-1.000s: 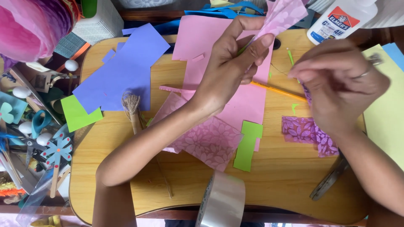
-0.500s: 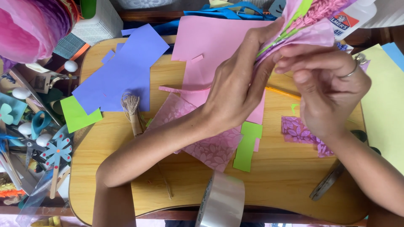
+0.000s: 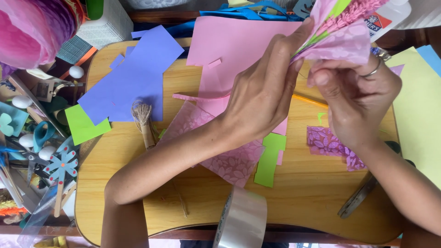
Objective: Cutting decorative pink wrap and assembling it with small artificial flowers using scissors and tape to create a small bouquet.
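I held the pink paper flower (image 3: 342,34) up above the far right of the wooden surface (image 3: 183,206), my left hand (image 3: 264,98) pinched shut on its wrapping and my right hand (image 3: 356,98) closed around its base.

Matt wood board (image 3: 193,206); glossy clear tape roll (image 3: 241,220); patterned paper (image 3: 342,43).

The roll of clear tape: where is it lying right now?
In the head view, the roll of clear tape stands at the wooden board's near edge, bottom centre, just below the patterned pink paper.
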